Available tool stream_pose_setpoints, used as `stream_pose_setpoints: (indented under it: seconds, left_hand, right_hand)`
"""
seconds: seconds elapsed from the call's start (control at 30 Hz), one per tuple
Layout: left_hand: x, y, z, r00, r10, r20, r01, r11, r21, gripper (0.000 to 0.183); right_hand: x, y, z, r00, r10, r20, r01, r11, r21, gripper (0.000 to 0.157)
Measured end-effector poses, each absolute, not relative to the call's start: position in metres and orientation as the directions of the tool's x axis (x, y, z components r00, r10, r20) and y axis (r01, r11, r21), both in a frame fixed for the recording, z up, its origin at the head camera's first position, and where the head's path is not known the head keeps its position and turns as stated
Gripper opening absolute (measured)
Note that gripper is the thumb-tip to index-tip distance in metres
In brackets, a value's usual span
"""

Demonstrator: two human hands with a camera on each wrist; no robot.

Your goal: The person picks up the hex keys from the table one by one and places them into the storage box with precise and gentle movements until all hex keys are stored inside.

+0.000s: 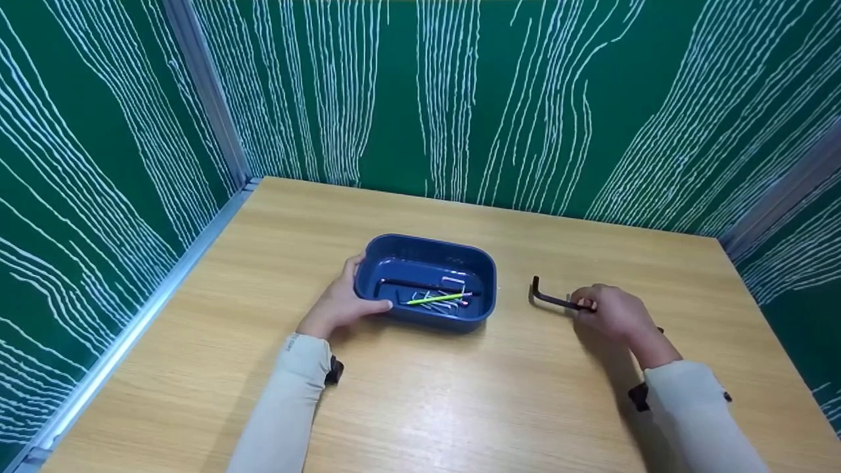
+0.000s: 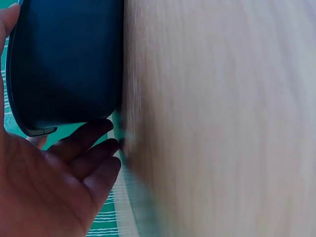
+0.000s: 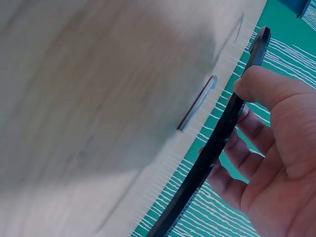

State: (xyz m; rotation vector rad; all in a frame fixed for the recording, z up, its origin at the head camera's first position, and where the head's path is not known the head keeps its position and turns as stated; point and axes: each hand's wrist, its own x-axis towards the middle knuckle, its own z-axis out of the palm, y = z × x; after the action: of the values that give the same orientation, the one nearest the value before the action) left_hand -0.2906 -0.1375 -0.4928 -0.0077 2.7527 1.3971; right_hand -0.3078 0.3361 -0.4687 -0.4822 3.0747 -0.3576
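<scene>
My left hand (image 1: pixel 341 299) holds the left end of a blue plastic container (image 1: pixel 491 276), with the thumb over its front rim and the fingers round its far corner. In the left wrist view the fingertips (image 2: pixel 106 126) lie by the container's lower edge. Inside it are a long black hex key (image 1: pixel 420 284), a yellow-green pencil (image 1: pixel 437 299) and several small silvery bent pieces. To the right, my right hand (image 1: pixel 614 312) pinches a large black hex key (image 3: pixel 217 143) between thumb and fingers, its short bent end pointing left of the hand.
Beneath the right hand a small metal hex key (image 3: pixel 197 104) lies on the wooden table (image 1: pixel 427 394). Green panels (image 1: pixel 394 98) with white wavy lines stand along the back and sides, joined by metal posts (image 1: pixel 210 92).
</scene>
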Motion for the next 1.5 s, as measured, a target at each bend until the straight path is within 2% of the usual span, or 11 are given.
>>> stream_pose_setpoints:
  seconds: [0.87,1.5]
  left_hand:
    - [-0.289,-0.137,-0.49,-0.997,0.022,-0.08,-0.053,0.573,0.818,0.103]
    - [-0.289,-0.137,-0.491,-0.998,0.028,-0.052,-0.026,0.579,0.815,0.103]
  right_hand:
    - [-0.314,0.312,-0.443,-0.947,-0.32,0.031,-0.319,0.923,-0.217,0.022]
    - [-0.324,0.287,-0.427,-0.928,-0.367,0.065,-0.372,0.904,-0.209,0.021]
